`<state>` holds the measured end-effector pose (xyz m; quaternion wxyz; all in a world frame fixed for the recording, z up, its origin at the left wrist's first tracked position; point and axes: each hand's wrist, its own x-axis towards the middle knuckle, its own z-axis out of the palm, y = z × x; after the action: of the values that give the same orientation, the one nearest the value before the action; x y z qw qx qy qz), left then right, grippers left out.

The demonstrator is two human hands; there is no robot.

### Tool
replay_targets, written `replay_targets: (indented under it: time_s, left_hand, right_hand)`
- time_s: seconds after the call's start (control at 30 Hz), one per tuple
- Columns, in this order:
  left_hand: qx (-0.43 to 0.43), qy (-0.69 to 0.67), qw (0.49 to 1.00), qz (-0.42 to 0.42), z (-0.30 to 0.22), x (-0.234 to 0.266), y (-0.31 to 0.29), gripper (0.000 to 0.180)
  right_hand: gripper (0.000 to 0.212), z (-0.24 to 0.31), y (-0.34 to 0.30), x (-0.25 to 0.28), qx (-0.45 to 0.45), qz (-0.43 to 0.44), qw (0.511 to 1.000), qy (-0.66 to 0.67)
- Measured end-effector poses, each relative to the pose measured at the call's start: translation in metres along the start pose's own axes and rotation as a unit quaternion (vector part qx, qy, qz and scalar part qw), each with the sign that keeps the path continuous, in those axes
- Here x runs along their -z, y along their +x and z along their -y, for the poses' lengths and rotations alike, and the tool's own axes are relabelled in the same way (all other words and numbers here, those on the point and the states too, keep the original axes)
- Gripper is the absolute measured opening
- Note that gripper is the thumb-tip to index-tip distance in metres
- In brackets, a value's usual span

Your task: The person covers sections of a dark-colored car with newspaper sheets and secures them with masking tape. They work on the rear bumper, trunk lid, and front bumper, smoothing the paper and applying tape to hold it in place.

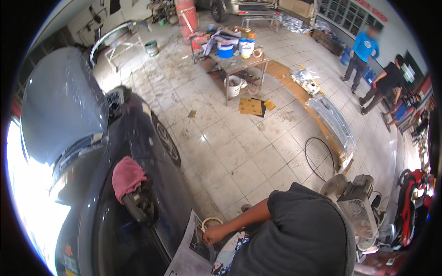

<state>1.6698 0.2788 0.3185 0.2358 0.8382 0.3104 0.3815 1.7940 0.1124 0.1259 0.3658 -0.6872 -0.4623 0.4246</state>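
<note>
My right hand (pixel 214 234) is closed at the lower middle of the view, its bare forearm reaching in from a dark sleeve. Its fingers grip a roll of masking tape (pixel 212 219), which stands out past the knuckles. A printed newspaper sheet (pixel 188 252) hangs beside the hand, along the side of a dark grey car (pixel 161 186). Whether the hand also touches the sheet, I cannot tell. Further ahead, a pink cloth (pixel 127 176) lies over the car's side mirror (pixel 138 202). My left hand is out of view.
The car's hood (pixel 62 103) is raised. Ahead, a work table (pixel 244 65) carries paint cans and paper. A wrapped bumper (pixel 332 120) lies on cardboard at right, near a looped hose (pixel 306 156) and a fan (pixel 357 216). Two people stand at far right.
</note>
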Motion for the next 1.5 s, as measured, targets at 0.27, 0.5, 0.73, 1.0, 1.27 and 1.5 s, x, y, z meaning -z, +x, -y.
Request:
replay_targets:
  time_s: [0.27,0.5,0.73,1.0,1.27,1.5]
  left_hand:
    - [-0.016,-0.04,0.997,0.061,-0.025,0.004,-0.022,0.032]
    - [-0.034,-0.058,0.996,0.06,-0.026,0.034,-0.032,0.033]
    - [-0.075,-0.065,0.994,0.053,-0.017,0.069,-0.032,0.035]
    - [-0.075,-0.072,0.994,0.025,-0.039,0.115,-0.022,0.037]
    - [-0.051,-0.147,0.949,0.275,-0.029,0.094,-0.043,0.047]
    - [0.04,-0.032,0.898,0.437,0.007,0.038,-0.059,0.053]
  right_hand:
    - [0.047,0.019,-0.035,0.002,-0.001,-0.018,0.999,0.03]
    - [0.064,0.033,0.045,-0.065,0.367,0.06,0.928,-0.039]
    - [0.087,0.108,0.055,-0.093,0.298,0.065,0.952,-0.025]
    - [0.087,0.099,0.024,-0.065,0.284,-0.08,0.955,-0.039]
    - [0.095,0.15,-0.027,-0.045,0.263,-0.256,0.93,0.009]
    - [0.093,0.151,-0.068,-0.047,0.099,-0.271,0.957,0.034]
